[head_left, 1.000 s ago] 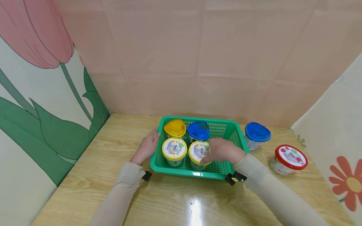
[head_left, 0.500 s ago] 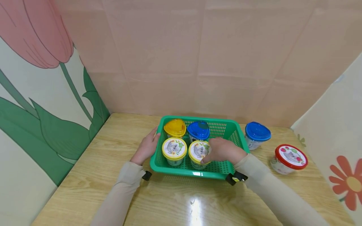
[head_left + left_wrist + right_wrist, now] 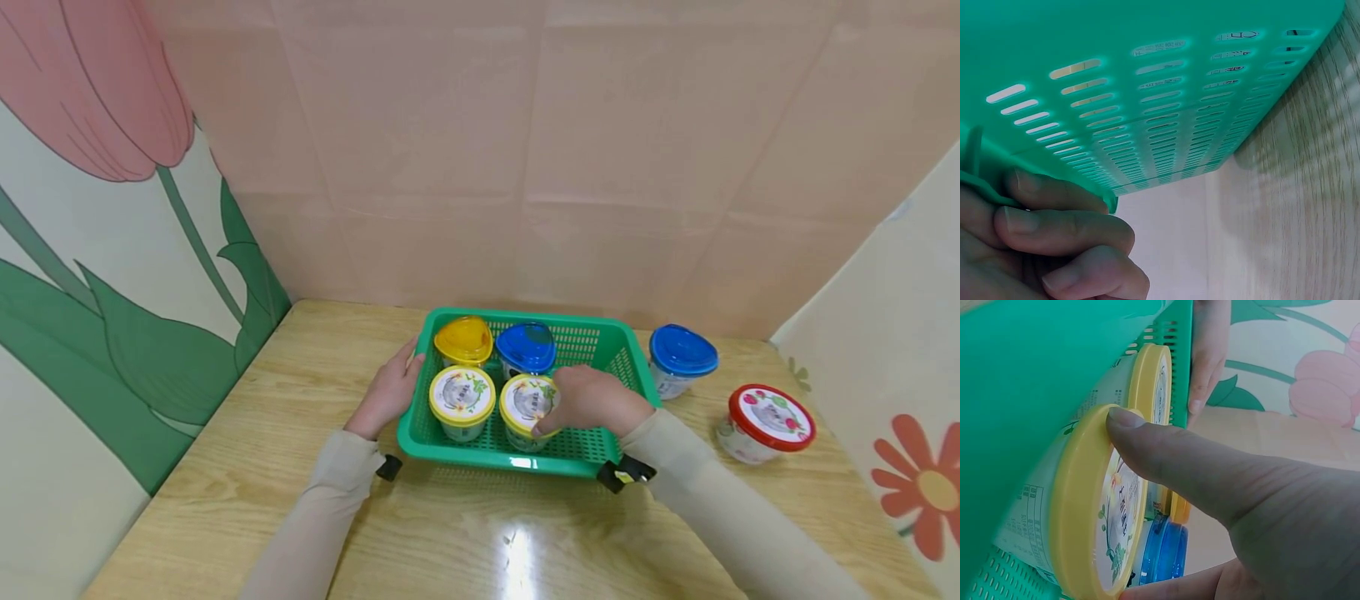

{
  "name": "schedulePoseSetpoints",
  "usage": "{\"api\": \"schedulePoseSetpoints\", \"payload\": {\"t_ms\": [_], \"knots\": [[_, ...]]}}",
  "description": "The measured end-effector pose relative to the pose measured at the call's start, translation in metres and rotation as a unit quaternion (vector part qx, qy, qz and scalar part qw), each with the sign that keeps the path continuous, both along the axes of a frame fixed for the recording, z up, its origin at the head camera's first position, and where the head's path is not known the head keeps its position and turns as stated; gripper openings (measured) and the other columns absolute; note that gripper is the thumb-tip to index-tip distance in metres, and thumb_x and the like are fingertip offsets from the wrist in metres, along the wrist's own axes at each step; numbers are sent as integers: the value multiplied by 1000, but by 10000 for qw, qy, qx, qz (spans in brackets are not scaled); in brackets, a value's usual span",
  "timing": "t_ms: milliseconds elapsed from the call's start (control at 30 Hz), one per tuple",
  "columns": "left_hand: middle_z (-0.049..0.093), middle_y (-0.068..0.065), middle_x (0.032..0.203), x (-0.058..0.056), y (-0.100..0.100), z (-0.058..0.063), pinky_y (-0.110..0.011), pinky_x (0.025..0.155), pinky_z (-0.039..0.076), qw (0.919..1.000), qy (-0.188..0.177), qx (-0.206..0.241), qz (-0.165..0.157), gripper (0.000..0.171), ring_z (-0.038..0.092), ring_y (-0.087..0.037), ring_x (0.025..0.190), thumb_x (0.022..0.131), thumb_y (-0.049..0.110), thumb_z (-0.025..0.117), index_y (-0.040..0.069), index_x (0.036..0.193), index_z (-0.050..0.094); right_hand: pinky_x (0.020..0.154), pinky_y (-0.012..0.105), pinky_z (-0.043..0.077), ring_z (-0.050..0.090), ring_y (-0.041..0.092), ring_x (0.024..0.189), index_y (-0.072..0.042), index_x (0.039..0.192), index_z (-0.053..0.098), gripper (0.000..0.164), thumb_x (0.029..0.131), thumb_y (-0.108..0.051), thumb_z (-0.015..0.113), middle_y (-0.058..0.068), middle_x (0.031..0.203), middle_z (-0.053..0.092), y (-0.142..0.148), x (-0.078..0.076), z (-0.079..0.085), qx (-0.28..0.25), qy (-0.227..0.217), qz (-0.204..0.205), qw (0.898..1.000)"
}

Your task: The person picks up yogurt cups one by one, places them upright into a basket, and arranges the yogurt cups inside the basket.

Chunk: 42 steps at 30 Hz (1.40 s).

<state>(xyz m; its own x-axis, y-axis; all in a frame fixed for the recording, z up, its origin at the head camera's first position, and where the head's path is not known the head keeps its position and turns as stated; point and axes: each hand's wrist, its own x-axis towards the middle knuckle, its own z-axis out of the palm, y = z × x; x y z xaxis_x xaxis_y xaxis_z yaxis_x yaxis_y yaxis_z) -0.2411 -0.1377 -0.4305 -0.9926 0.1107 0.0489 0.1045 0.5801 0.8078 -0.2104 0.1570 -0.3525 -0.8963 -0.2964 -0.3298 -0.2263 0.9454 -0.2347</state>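
Observation:
A green plastic basket [image 3: 465, 453] stands on the table with several lidded tubs inside. My left hand [image 3: 390, 393] grips its left rim; in the left wrist view the fingers [image 3: 1066, 228] curl under the rim, outside the slotted wall. My right hand [image 3: 596, 402] reaches into the basket and pinches a round tub with a yellow lid [image 3: 527, 402] between thumb and fingers. In the right wrist view the thumb lies on the edge of the yellow lid [image 3: 1075, 500]. A matching tub [image 3: 462, 395] stands to its left. Behind them are an amber-lidded tub [image 3: 464, 340] and a blue-lidded tub [image 3: 527, 347].
Right of the basket stand another blue-lidded tub [image 3: 682, 354] and a tub with a red-rimmed lid [image 3: 771, 421]. The wooden table [image 3: 435, 542] meets a pink-covered wall [image 3: 487, 167] behind the basket, with flower-patterned walls at both sides.

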Motion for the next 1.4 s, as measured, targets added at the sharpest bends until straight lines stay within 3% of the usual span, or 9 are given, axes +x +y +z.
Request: {"api": "schedulePoseSetpoints", "payload": {"t_ms": [433,667,833,967,1100,1300,1400], "knots": [[40,-21,154,0,0,-1,-54,113,34,10000,49,-8,16,54,42,-37,139,110,30,37,7,157,30,65,36,45,53,21,80,-5,103,61,63,69,-51,88,4,88,58,0,-1,-1,-73,-73,-56,9999],[40,-21,154,0,0,-3,-54,112,35,10000,63,-18,13,53,43,-38,138,110,30,37,6,157,30,65,35,43,52,21,77,-7,97,60,57,71,-51,86,4,86,58,5,0,-2,-219,10,9,9998],[39,-21,155,0,0,-3,-53,113,34,10000,82,-29,13,54,41,-38,140,110,30,37,6,157,30,69,39,46,54,22,82,-3,104,62,63,74,-54,83,6,94,61,10,-1,2,-252,77,10,9997],[39,-21,155,0,0,-2,-54,113,34,9999,121,-60,19,53,41,-38,140,110,30,37,6,157,30,86,48,52,62,34,105,6,123,62,76,80,-54,78,19,118,66,15,-4,4,-312,210,-19,9993],[40,-21,155,0,0,-3,-54,113,34,9999,130,-51,20,53,42,-38,139,110,29,37,5,157,30,99,55,47,55,43,125,8,133,57,78,85,-51,74,25,134,59,22,-7,4,-384,354,-80,9986],[41,-21,154,0,0,-2,-53,112,35,9999,133,-32,22,53,44,-38,138,110,29,37,6,157,30,91,54,52,63,37,113,8,132,59,70,89,-46,72,23,125,65,34,-7,9,-565,559,-218,9966],[41,-21,154,0,0,-2,-53,112,36,9999,141,-37,10,53,44,-38,137,110,29,37,6,157,29,77,46,55,68,27,86,8,135,55,73,90,-48,70,15,94,72,41,-5,14,-675,500,-412,9956]]}}
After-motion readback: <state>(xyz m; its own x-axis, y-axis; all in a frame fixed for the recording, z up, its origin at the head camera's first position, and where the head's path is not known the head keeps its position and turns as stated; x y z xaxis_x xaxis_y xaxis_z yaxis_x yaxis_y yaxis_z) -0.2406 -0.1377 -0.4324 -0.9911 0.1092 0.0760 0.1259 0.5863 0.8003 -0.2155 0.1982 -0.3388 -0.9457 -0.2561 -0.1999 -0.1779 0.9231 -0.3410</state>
